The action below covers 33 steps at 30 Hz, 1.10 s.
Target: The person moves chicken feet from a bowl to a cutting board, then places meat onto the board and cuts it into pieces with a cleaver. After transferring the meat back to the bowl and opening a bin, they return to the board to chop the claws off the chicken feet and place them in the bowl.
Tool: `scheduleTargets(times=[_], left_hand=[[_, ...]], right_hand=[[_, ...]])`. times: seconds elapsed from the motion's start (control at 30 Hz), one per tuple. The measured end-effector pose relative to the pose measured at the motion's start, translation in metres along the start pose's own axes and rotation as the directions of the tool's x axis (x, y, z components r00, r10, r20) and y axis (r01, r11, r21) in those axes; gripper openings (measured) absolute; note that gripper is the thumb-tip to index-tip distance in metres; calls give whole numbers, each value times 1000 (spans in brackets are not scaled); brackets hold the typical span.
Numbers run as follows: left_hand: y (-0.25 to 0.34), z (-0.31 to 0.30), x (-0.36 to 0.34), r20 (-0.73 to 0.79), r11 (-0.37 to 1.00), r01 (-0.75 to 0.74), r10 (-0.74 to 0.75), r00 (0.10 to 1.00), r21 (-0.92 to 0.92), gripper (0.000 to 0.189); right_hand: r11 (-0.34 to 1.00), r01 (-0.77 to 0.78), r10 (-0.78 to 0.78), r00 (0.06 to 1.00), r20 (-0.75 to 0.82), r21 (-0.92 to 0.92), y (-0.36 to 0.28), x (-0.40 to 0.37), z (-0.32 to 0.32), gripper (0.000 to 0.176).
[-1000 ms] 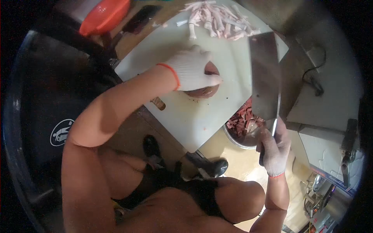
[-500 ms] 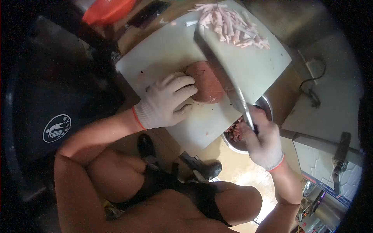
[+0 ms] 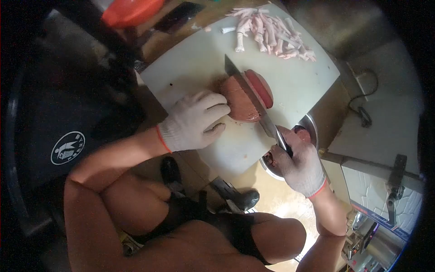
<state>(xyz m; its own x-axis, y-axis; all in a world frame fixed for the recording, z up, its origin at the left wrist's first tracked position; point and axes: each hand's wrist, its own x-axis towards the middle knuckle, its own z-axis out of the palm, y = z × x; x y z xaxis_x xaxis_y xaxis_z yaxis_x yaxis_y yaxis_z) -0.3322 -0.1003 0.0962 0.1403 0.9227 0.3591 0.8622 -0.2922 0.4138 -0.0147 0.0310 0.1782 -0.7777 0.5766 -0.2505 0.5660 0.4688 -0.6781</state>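
A brownish-pink block of meat (image 3: 239, 103) lies on a white cutting board (image 3: 303, 86). My left hand (image 3: 197, 120), in a white knit glove, steadies its left side with curled fingers. In my gloved right hand (image 3: 300, 164) is a long knife (image 3: 247, 86), gripped by the handle. Its blade lies across the meat near the right end, tip pointing to the upper left. Beyond the blade, a cut slice (image 3: 260, 87) leans away, showing a redder face. The meat's underside is hidden.
Pale chicken feet (image 3: 272, 36) are piled at the board's far end. A metal bowl (image 3: 268, 171) with pieces of meat stands below the board's right edge, partly behind my right hand. A red basin (image 3: 131, 11) is at upper left, a black bin (image 3: 95, 113) at left.
The knife has come down from above onto the meat, with my right hand moving slightly left. A slice now stands apart on the right. My left hand has barely moved.
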Motion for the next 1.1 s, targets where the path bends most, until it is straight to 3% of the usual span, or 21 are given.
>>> scheduleTargets(times=[0.07,0.13,0.17,0.23,0.27,0.33,0.37,0.4,0.47,0.53,0.6,0.67,0.73,0.77,0.8,0.87,1.0,1.07,1.1], left_hand=[[1,-1,-4,10,1000,8,-8,1000,-13,37],[-2,4,-9,11,1000,18,-18,1000,-23,34],[-5,5,-10,8,999,22,-21,1000,-27,32],[-8,6,-11,-6,1000,1,-1,1000,-15,29],[-8,6,-12,-19,1000,-18,18,1000,0,26],[-6,6,-11,19,1000,-7,7,1000,-18,24],[-5,6,-10,60,999,7,-5,998,-38,22],[-4,6,-9,60,999,8,-6,998,-34,22],[-2,8,-12,-9,998,-33,33,999,-57,20],[-4,9,-17,23,998,-19,21,1000,-57,19],[-11,7,-17,46,999,-26,29,999,-48,18],[-18,7,-20,90,998,-43,46,995,-36,18],[-19,4,-20,89,998,-55,58,994,-33,18],[-20,3,-21,87,997,-64,67,994,-32,18],[-18,3,-21,91,997,-66,68,993,-29,18],[-17,4,-21,77,999,-35,34,996,12,22],[-22,3,-11,12,993,-91,90,996,77,30],[-27,-7,-3,104,971,-86,64,993,224,37],[-27,-12,4,104,971,-87,65,992,222,37]], right_hand=[[992,75,-59,986,-155,105,-3,-12,6,45],[989,119,-100,976,-194,86,-9,-18,-1,44],[973,227,-212,945,-250,34,-12,-19,-2,46],[946,300,-250,916,-313,125,-22,-21,3,48],[945,302,-251,915,-314,124,-22,-20,5,48],[986,164,-160,979,-130,23,-18,-9,11,49],[963,202,-214,975,-51,-179,-11,-2,8,47],[962,206,-218,975,-52,-178,-9,-3,8,47],[986,166,-165,981,-105,4,-7,-8,10,47],[990,111,-102,989,-108,82,-20,-18,7,46],[970,226,-200,950,-240,89,-27,-22,7,47],[951,281,-241,935,-262,129,-23,-20,14,47],[965,259,-262,956,-131,-37,-23,-9,18,47],[980,161,-167,985,-40,-113,-18,-5,22,46],[981,162,-167,985,-43,-108,-20,-8,20,46],[995,101,-100,993,-63,10,-25,-12,14,45],[971,176,-140,968,-207,165,-26,-35,-5,42],[959,225,-170,943,-285,174,-16,-43,-3,45],[944,170,-67,938,-339,284,-15,-47,-3,45]])
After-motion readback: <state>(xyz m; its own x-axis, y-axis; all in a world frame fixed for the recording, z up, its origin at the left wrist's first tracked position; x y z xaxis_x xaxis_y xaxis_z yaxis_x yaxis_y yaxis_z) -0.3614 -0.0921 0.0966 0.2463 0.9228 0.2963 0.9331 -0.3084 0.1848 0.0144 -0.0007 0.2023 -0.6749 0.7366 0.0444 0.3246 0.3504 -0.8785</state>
